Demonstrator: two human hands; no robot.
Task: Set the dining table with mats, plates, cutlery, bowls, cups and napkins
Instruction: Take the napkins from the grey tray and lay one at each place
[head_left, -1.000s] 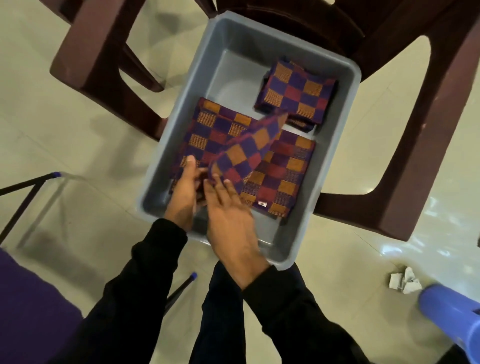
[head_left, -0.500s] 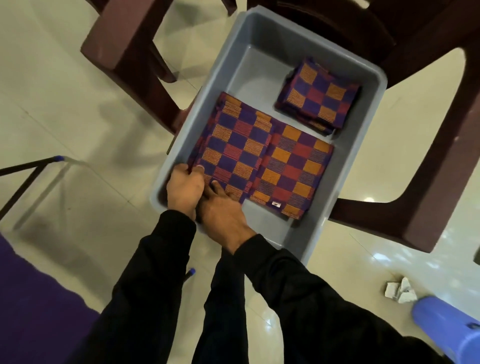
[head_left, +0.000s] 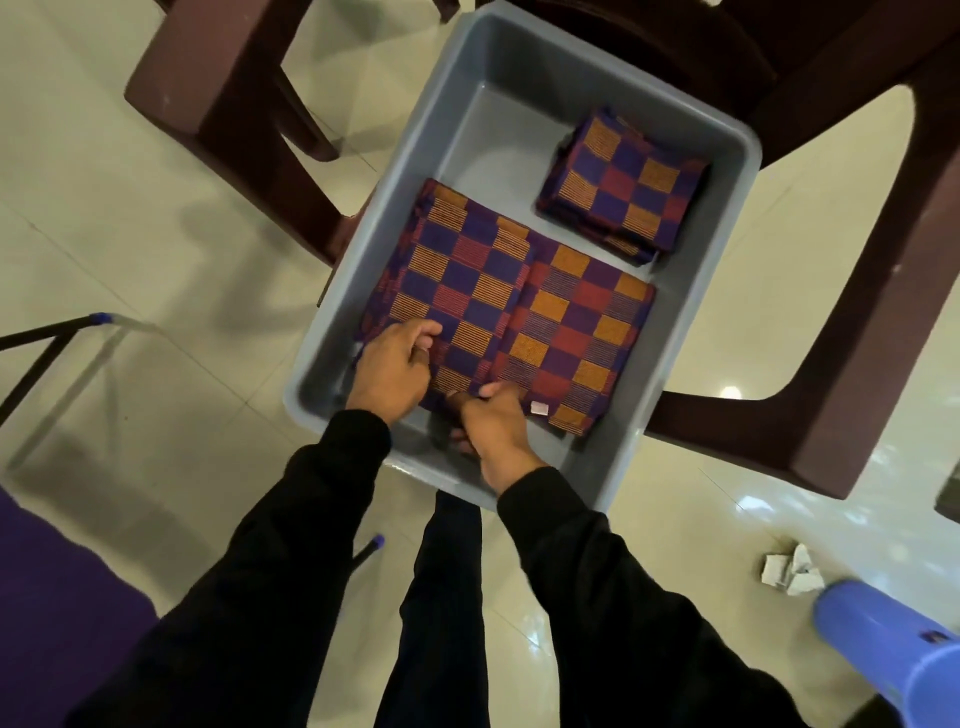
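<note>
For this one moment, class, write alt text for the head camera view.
Both hands, left hand and right hand, grip the near edge of checked placemats lying in a grey tub on a dark chair. A smaller folded checked stack sits in the tub's far corner.

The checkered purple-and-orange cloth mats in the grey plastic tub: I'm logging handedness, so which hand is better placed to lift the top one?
Probably the left hand: it already grips the near-left corner of the top checkered cloth mat, while the right hand pinches only the near edge by the grey plastic tub wall.
</note>
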